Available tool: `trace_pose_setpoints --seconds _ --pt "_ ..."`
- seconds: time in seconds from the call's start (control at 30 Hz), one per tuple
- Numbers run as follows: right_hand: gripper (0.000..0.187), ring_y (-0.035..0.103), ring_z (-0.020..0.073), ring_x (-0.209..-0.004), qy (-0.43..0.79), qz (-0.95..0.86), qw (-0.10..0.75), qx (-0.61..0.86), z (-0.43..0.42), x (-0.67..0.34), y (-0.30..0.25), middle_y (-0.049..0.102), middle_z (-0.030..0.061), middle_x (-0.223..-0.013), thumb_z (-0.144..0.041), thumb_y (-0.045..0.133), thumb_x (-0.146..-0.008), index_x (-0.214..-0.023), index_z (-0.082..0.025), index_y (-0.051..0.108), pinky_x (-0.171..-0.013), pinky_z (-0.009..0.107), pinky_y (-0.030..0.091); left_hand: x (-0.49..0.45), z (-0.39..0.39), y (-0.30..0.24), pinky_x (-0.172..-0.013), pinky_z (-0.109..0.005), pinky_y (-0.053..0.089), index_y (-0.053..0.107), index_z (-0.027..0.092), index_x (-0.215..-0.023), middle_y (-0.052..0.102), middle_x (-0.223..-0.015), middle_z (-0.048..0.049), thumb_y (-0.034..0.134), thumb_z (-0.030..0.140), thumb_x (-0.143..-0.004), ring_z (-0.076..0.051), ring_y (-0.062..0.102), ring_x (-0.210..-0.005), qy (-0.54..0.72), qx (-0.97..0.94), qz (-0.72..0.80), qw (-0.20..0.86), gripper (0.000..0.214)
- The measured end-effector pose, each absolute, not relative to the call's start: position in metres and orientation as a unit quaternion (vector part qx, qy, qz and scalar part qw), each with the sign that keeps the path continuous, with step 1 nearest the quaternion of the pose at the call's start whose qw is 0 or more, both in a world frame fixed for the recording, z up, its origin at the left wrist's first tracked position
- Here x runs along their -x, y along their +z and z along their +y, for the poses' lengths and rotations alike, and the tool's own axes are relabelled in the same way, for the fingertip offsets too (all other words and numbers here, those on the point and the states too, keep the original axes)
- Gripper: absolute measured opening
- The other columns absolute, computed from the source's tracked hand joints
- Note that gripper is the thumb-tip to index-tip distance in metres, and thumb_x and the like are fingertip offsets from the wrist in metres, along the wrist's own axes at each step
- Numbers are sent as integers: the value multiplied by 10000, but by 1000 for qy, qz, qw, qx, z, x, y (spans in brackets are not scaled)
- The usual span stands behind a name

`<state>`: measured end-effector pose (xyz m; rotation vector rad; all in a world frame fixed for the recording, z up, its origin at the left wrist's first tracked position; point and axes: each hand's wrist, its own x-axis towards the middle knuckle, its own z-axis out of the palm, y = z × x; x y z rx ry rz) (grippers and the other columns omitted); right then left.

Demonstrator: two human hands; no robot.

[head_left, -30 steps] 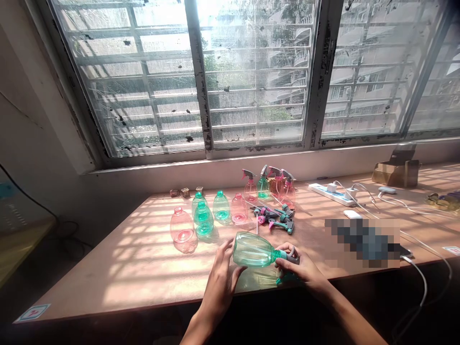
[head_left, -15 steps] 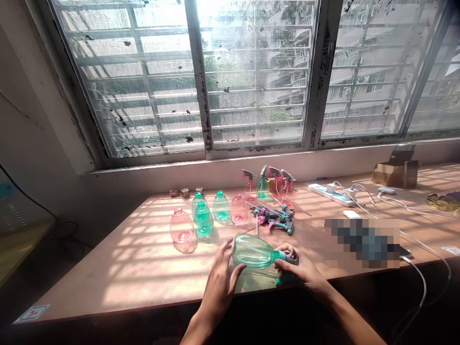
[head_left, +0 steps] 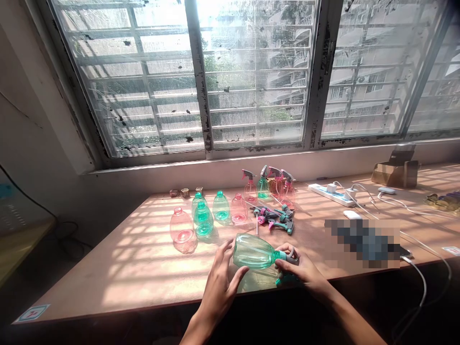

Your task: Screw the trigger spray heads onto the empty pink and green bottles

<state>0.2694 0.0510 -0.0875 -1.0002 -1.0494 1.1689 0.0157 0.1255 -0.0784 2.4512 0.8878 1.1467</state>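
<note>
One green bottle (head_left: 254, 250) at lower center, right hand (head_left: 302, 268) gripping its gray spray head (head_left: 293, 260) by the neck; left hand (head_left: 221, 273) open, cupped round the base, contact unclear. Long axis near level across the frame, base to the left, head end to the right, tipped slightly down. Loose spray heads (head_left: 288, 226) piled just above, center. Five headless bottles (head_left: 203, 221), three green, two pink, upright left of the pile. Four capped bottles (head_left: 263, 187) behind it. Power strip (head_left: 329, 195) right of center on table (head_left: 143, 273).
</note>
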Motion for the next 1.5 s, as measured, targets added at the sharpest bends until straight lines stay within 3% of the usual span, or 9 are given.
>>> trace_pose_setpoints --seconds 0.13,0.33,0.6,0.77,1.03,1.23,1.5 --pt "519 668 185 -615 500 -439 610 430 51 -268 -87 695 11 -727 -532 913 -698 -962 -195 620 -587 338 581 -16 130 -84 -1180 -503 432 485 299 -1442 487 -1531 -111 517 295 -1034 -285 427 -1476 403 -853 303 138 409" --pt "512 681 205 -616 513 -440 609 415 54 -274 -92 703 28 -738 -528 904 -718 -960 -194 600 -619 376 593 -17 130 -87 -1177 -475 438 386 331 -1517 425 -1561 -116 545 209 -1009 -281 419 -1480 400 -858 296 128 546" --pt "487 672 205 -618 500 -440 617 420 52 -269 -91 696 22 -724 -498 916 -709 -958 -197 625 -590 364 597 -16 125 -79 -1179 -496 436 382 331 -1521 437 -1567 -116 606 311 -992 -305 430 -1473 398 -860 294 123 575" --pt "482 685 207 -625 512 -442 604 420 53 -272 -92 706 26 -743 -498 906 -728 -959 -198 608 -600 366 597 -18 130 -84 -1157 -468 467 439 319 -1490 489 -1528 -109 571 257 -1003 -291 470 -1448 416 -854 293 107 509" --pt "493 681 204 -613 504 -439 618 414 54 -271 -91 699 19 -718 -489 913 -717 -972 -187 618 -617 383 601 -16 127 -84 -1164 -493 452 421 342 -1497 431 -1567 -109 612 223 -976 -301 442 -1465 411 -855 294 116 568" --pt "501 675 210 -615 497 -437 621 420 51 -268 -89 689 14 -714 -506 919 -698 -963 -194 630 -602 382 603 -14 122 -76 -1178 -506 437 450 317 -1472 463 -1554 -115 637 345 -973 -307 431 -1472 400 -857 295 137 533" --pt "463 674 202 -643 485 -466 607 423 52 -268 -94 680 -3 -747 -479 888 -755 -1013 -204 617 -623 383 618 -15 128 -83 -1166 -522 446 585 281 -1279 506 -1525 -96 545 371 -1022 -292 459 -1452 414 -834 330 152 276"
